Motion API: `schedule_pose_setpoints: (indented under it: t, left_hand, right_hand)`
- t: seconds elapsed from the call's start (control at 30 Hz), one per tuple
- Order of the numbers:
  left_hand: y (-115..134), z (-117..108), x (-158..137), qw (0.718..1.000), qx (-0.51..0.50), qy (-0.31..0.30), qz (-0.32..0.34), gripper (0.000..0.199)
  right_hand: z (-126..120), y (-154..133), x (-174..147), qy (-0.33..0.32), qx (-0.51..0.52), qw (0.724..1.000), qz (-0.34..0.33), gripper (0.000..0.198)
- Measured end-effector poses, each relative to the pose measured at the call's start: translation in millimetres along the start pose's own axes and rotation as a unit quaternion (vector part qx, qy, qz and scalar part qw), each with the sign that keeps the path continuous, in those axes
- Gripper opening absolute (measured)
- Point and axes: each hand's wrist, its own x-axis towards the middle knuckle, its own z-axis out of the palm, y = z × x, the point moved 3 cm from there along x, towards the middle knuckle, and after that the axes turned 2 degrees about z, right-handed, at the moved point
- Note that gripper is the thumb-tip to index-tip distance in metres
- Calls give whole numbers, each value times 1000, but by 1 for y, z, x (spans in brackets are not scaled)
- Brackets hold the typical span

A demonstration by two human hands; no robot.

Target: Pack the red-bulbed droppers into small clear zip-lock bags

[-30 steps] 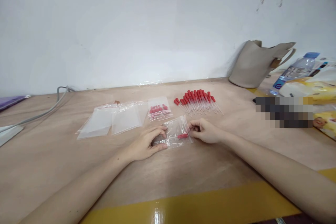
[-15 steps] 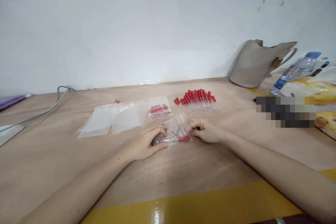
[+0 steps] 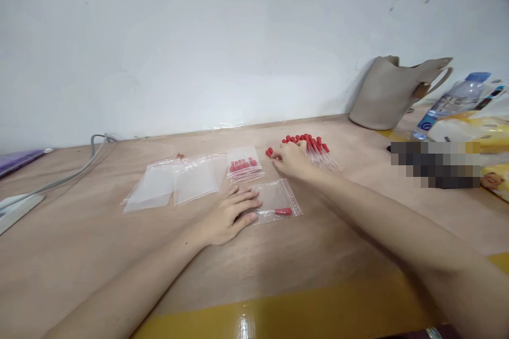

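Note:
My left hand (image 3: 233, 217) lies with fingers spread on the left end of a clear zip bag (image 3: 272, 196), pressing it against the table. Inside that bag a dropper with a red bulb (image 3: 283, 212) lies along the lower edge. Over the left part of a row of red-bulbed droppers (image 3: 318, 153) is my right hand (image 3: 293, 160), its fingers bent and apart, hiding several of them. Two red bulbs (image 3: 269, 152) show just left of its fingertips. Behind the bag is a stack of filled zip bags (image 3: 243, 164) with red bulbs inside.
Flat clear bags (image 3: 149, 188) and more bags (image 3: 194, 180) lie to the left. A grey cable (image 3: 79, 172) crosses the far left. At the right stand a beige bag (image 3: 392, 95) and a water bottle (image 3: 451, 106), near a yellow package (image 3: 481, 132). A wall bounds the back.
My right hand has let go of the zip bag's right end and moved up to the droppers. The bag now lies flatter, and my left hand has flattened onto it.

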Motion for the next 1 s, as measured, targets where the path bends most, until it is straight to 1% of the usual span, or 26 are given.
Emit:
schedule_pose_setpoints:
  t: [0.1,0.2,0.3,0.4,0.5,0.57,0.63,0.7,0.73,0.77,0.83,0.93,1.0]
  left_hand:
    - [1,1,-1,1000,15,19,3,34]
    - [1,1,-2,999,-1,45,13,33]
    - [2,1,-2,998,-19,53,18,33]
    - [2,2,-1,998,-26,50,12,33]
    - [2,1,-1,998,-29,50,8,32]
    - [2,1,-1,998,-31,51,9,32]
    - [1,2,-2,998,-32,48,12,33]
    - [0,2,-2,998,-31,46,14,33]
    - [-1,2,-2,998,-30,45,14,34]
    - [-2,2,-2,999,-29,42,14,34]
    - [-3,2,-2,999,-26,32,11,35]
    - [-4,1,-3,1000,-18,5,8,37]
    - [-4,-1,-3,1000,-14,-7,11,39]
  right_hand:
    - [17,-9,20,6,-71,996,44,25]
    - [26,-11,32,-14,-101,989,110,26]
    - [30,-10,37,-40,-100,983,150,26]
    - [33,-12,39,-59,-100,979,168,26]
    - [32,-14,41,-61,-90,978,176,25]
    - [26,-12,40,-58,-64,978,190,23]
    - [17,-6,36,-53,9,979,197,22]
    - [6,3,28,-35,147,973,177,24]
    - [1,8,21,-20,230,960,158,24]
    - [-3,14,13,0,308,941,138,24]
    - [-10,29,-7,47,410,902,130,30]
    - [-11,48,-38,92,478,862,143,51]
    - [-9,56,-54,109,504,841,162,55]
